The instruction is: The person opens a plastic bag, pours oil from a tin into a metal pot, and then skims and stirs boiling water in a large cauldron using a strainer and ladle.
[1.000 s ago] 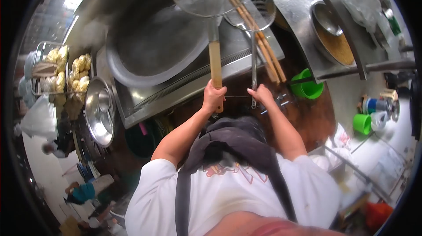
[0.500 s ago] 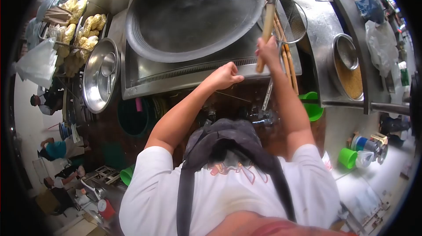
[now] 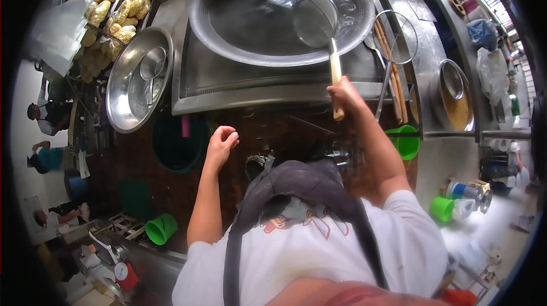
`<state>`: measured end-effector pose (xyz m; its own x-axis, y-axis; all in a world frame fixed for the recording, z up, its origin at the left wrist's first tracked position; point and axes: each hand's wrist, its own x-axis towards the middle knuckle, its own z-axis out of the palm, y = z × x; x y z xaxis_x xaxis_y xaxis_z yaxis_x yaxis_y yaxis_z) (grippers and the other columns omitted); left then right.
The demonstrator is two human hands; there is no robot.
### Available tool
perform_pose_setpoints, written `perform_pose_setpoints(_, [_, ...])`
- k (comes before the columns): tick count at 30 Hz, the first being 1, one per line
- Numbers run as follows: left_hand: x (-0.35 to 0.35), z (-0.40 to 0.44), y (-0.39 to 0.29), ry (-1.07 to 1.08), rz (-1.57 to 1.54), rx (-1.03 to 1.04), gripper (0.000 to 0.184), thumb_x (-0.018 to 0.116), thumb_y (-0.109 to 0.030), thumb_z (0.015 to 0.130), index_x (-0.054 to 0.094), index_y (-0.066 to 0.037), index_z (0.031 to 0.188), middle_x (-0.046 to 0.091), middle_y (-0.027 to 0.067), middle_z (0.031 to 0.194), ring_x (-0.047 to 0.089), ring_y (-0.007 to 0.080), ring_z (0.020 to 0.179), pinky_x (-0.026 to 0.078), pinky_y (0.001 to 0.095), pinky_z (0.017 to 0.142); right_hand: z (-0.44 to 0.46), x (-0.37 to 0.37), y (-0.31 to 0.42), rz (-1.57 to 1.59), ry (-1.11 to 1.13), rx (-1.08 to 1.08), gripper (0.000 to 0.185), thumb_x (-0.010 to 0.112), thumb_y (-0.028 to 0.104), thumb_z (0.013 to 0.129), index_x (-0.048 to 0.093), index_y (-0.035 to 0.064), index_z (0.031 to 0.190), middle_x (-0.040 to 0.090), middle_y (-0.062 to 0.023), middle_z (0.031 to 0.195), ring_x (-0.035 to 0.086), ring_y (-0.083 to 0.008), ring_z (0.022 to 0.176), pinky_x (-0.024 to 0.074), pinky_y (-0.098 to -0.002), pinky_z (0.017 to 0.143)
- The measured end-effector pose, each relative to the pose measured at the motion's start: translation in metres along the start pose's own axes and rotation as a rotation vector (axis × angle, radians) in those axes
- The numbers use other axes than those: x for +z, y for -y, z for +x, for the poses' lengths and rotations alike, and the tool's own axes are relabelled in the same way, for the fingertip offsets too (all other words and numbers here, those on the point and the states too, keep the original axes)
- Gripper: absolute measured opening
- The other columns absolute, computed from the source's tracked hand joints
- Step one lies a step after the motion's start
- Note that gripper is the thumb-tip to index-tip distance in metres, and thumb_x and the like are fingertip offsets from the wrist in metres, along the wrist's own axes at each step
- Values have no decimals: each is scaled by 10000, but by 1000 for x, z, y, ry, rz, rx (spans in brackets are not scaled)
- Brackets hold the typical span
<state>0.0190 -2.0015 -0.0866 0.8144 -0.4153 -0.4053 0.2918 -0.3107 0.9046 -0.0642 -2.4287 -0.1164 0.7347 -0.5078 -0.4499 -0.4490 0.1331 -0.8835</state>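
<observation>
My right hand [image 3: 345, 96] is closed round the pale handle of a mesh skimmer [image 3: 317, 21]. The skimmer's round head is over the near right part of a big steaming pot [image 3: 239, 55]; I cannot tell whether it touches the liquid inside. Nothing shows in my left hand [image 3: 222, 144], whose fingers are curled in, in front of the stove and apart from it. To the right of the pot lies a second mesh skimmer [image 3: 397, 37], beside long wooden sticks [image 3: 397, 92].
A wide metal bowl [image 3: 117, 86] holding a ladle [image 3: 152, 69] stands left of the stove [image 3: 228, 100]. Bagged yellowish food [image 3: 130, 12] fills racks behind it. At right are a metal pan [image 3: 457, 109] and a green bucket [image 3: 405, 142]. A person [image 3: 48, 111] is far left.
The skimmer in my right hand has swung left from the pot's right side to over the pot. My left hand has drawn back from the stove edge, down and left.
</observation>
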Motion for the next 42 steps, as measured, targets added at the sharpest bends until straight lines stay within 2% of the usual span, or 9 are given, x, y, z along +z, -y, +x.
perform_pose_setpoints(1, [-24,-10,12,-27,-28,-23,149,658,-124,941,601,-31,1043,646,37,874,629,106,767,515,241,691,-10,22,10,-161,73,47,240,703,100,863,527,31,716,526,-31,614,579,-166,523,498,-345,451])
perform_pose_setpoints(4, [-86,-32,45,-17,-53,-26,153,641,-126,953,599,-31,1066,659,51,925,653,129,813,546,267,742,-47,97,23,81,215,75,215,687,111,887,540,43,747,535,-30,624,580,-148,524,506,-330,461])
perform_pose_setpoints(15, [-218,-49,71,-28,-129,55,128,651,-110,941,603,-18,1017,647,25,856,625,97,751,516,238,689,-150,247,76,-77,247,72,183,620,125,948,459,64,1010,552,-32,723,577,-140,548,498,-321,468])
perform_pose_setpoints(20, [-242,-52,69,-67,-175,52,128,650,-110,940,604,-18,1015,644,23,846,626,95,749,518,240,691,-199,267,77,-601,84,-102,351,588,131,953,433,21,1247,608,-112,749,632,-231,595,544,-398,551])
perform_pose_setpoints(22, [-242,-49,68,-49,-157,49,139,646,-119,945,603,-20,1032,650,32,862,635,105,766,524,248,707,-180,268,19,-928,-80,-473,405,552,91,942,418,39,1321,642,-245,843,635,-465,755,527,-523,706])
perform_pose_setpoints(30, [-228,-27,36,15,-115,72,156,641,-137,955,604,-19,1050,660,44,892,649,118,806,530,259,743,-139,270,-15,-1013,-132,-659,312,453,156,1012,426,48,1303,639,-242,911,635,-463,731,510,-568,618])
perform_pose_setpoints(33, [-215,-10,23,-8,-168,37,125,648,-126,947,613,-28,1017,649,22,860,631,101,779,513,249,723,-119,270,-32,-931,-25,-397,316,429,180,1030,426,46,1316,643,-255,952,648,-462,779,518,-562,641])
perform_pose_setpoints(35, [-203,2,12,5,-163,64,127,646,-125,948,614,-27,1020,652,24,860,633,103,779,516,252,722,-98,259,-31,-993,5,-498,328,441,172,1023,428,41,1324,648,-260,973,649,-464,817,517,-559,674])
perform_pose_setpoints(42, [-160,53,-23,-57,-126,22,162,643,-131,951,615,-3,1047,675,67,906,658,136,816,545,277,769,-27,192,63,-692,-159,-603,387,547,138,956,451,103,1330,654,-290,1017,619,-509,911,496,-575,754])
